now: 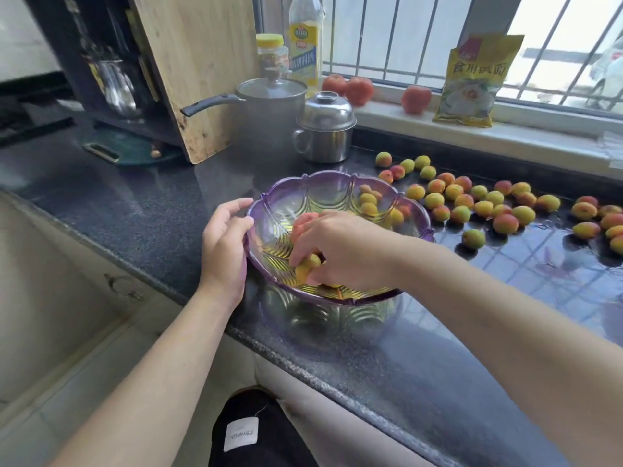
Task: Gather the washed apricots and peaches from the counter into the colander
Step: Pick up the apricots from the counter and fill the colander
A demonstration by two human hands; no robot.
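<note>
Colander (337,190) upright, opening upward. Left hand (224,251) grips its rim; right hand (340,251) holds two apricots (308,264) inside.

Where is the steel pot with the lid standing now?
In the head view the steel pot stands on the dark counter, behind the purple colander, right of the grey saucepan, below the windowsill.

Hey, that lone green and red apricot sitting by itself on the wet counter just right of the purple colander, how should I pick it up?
Take the lone green and red apricot from above, fingertips pinching its rounded sides. It sits apart from the other fruit on the wet black counter, so the top and sides are clear. The right hand, now in the purple plastic colander, is nearer.
</note>
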